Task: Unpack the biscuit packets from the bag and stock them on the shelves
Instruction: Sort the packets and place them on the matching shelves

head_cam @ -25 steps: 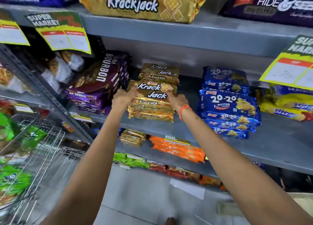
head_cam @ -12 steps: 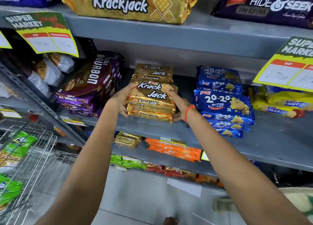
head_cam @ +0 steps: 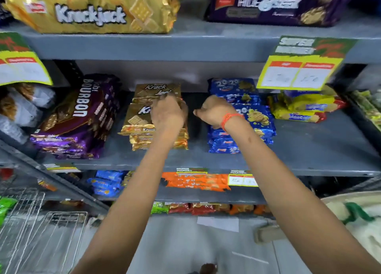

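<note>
A stack of gold Krack Jack packets [head_cam: 140, 127] lies on the middle grey shelf [head_cam: 309, 150], with a second gold stack [head_cam: 152, 89] behind it. My left hand [head_cam: 168, 114] lies on the front stack's top packet near its right end, fingers bent over the far edge. My right hand [head_cam: 214, 113], with an orange thread at the wrist, hovers in the gap between the gold stack and the blue 20-20 packets [head_cam: 257, 119]. Its fingers are curled and hold nothing. A whitish bag with green print [head_cam: 354, 216] shows at the lower right.
Purple Bourbon packets [head_cam: 82, 117] lie left of the gold stack, yellow Marie packets [head_cam: 303, 109] at the right. Large Krackjack [head_cam: 92, 12] and Hide & Seek [head_cam: 268, 6] packs fill the upper shelf. Price cards [head_cam: 299, 69] hang from its edge. Wire baskets [head_cam: 41, 232] stand lower left.
Both hands have left the sides of the gold stack. My left hand moved up onto its top right; my right hand drew off to the right and curled shut.
</note>
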`<move>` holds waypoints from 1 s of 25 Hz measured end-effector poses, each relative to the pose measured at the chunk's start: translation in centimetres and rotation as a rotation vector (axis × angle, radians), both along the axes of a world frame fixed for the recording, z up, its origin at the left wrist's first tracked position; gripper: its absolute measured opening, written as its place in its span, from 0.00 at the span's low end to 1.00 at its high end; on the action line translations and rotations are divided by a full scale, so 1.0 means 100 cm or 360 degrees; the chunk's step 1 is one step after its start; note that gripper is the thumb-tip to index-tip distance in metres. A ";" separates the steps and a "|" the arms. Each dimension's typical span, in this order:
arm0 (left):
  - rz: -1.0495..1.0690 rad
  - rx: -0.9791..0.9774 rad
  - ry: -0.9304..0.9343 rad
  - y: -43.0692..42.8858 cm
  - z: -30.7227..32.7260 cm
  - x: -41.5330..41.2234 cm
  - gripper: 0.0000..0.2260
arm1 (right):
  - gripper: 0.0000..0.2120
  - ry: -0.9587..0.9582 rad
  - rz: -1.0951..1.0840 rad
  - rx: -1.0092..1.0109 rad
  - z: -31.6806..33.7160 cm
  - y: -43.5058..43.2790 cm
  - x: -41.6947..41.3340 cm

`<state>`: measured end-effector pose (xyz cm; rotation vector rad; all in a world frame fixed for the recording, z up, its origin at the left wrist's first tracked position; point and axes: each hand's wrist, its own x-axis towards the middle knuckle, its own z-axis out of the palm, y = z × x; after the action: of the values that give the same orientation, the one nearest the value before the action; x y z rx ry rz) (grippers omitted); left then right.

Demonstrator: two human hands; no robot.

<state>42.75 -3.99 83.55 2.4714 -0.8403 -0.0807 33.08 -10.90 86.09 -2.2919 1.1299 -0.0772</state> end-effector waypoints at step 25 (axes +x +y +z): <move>-0.2746 0.0293 -0.0427 -0.135 -0.101 -0.691 0.29 | 0.37 0.0302 -0.2524 -0.0112 -0.126 0.055 -0.696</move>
<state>-26.34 -17.47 73.43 1.1471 -2.8200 -0.4146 -36.55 -5.44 73.52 -0.9049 2.7189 -0.4847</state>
